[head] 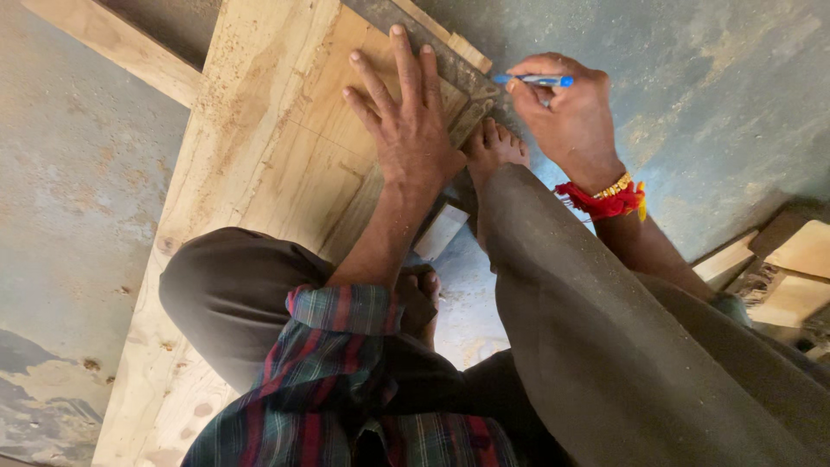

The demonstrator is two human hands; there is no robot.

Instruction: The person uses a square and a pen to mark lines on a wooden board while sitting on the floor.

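Plaid shirt sleeve [346, 346] and dark trouser legs [588, 346] fill the bottom of the frame; person squats on the work, likely so body weight pins it.

Plywood sheet [251, 173] is the biggest item: long axis runs lower left to upper centre, lying flat on a blue-grey concrete floor [718, 104]. Timber batten [121, 47] crosses at upper left. Offcut blocks [791, 277] sit at the right edge, well apart.

Bare foot [494, 145] rests at the sheet's right edge, just beside the square.

Try square [450, 73], upper centre: blade lies on the ply, running diagonally from top centre down-right, stock at the board's edge. Probably butted there to give a true right angle.

Left hand [406, 121] presses flat on the blade, fingers spread apart, gripping nothing, just holding it down.

Right hand [571, 112], red thread and gold bangle at the wrist, is closed around a blue pen [534, 80]. Pen lies near horizontal, tip pointing left toward the square's corner.
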